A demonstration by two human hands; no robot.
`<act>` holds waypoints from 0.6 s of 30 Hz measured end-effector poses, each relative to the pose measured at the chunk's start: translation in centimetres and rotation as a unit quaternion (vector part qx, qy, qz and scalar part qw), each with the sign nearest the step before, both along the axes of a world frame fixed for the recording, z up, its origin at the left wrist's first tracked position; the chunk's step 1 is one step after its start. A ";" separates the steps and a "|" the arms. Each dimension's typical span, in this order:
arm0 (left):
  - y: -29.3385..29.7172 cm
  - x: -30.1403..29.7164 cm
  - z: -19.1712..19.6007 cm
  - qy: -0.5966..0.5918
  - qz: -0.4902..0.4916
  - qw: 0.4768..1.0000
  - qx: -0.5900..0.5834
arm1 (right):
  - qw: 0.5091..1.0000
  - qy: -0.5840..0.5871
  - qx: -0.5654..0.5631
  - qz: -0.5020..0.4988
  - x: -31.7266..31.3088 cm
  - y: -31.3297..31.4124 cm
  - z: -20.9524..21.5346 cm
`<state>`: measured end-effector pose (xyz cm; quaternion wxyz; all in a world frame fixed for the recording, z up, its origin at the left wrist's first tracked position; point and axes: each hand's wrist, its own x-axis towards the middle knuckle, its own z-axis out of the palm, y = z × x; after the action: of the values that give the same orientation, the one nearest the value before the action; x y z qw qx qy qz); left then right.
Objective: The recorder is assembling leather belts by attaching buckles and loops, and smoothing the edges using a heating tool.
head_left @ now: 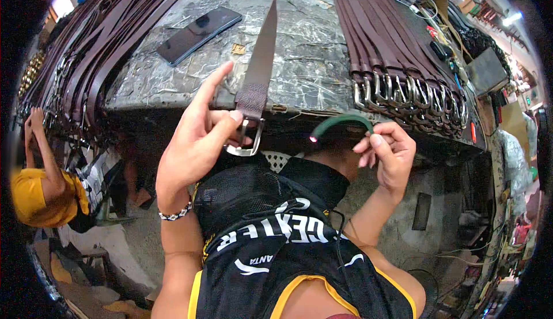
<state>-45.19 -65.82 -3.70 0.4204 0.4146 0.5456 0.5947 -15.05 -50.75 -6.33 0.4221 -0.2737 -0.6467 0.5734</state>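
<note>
A dark brown leather belt point(262, 54) runs down the table toward me, its buckle end hanging over the near edge. My left hand point(193, 140) pinches that end between thumb and fingers, with the index finger stretched out along the left side. The silver buckle point(242, 151) hangs just below the thumb. In my right hand point(394, 156), thumb and fingertips hold one end of a curved green rod point(344, 119). Its free end points left toward the buckle and has a bright pinkish tip. A gap separates the rod from the belt.
A black phone point(199, 35) lies on the worn, taped tabletop point(311, 77). Brown belts with buckles point(403, 91) hang over the edge at right, and more belts point(86, 82) lie at left. A person in yellow point(46, 195) is at far left.
</note>
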 end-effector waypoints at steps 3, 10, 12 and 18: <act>-0.6 -0.9 0.8 0.086 -0.007 0.996 -0.033 | 0.999 -0.026 0.018 -0.024 -0.2 -0.1 0.0; -0.2 -0.4 0.1 0.137 0.069 0.988 -0.019 | 1.000 -0.011 0.017 -0.008 -0.1 0.1 -0.2; 0.1 0.2 -0.2 0.197 0.072 0.978 -0.017 | 0.999 -0.033 0.024 -0.026 -0.3 0.0 -0.2; -0.2 0.1 0.0 0.072 0.007 0.997 -0.031 | 0.999 0.034 0.027 -0.006 -0.4 -0.8 0.1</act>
<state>-45.06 -66.01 -3.66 0.3885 0.4391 0.5958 0.5489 -15.40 -51.52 -6.21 0.4540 -0.2468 -0.6455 0.5624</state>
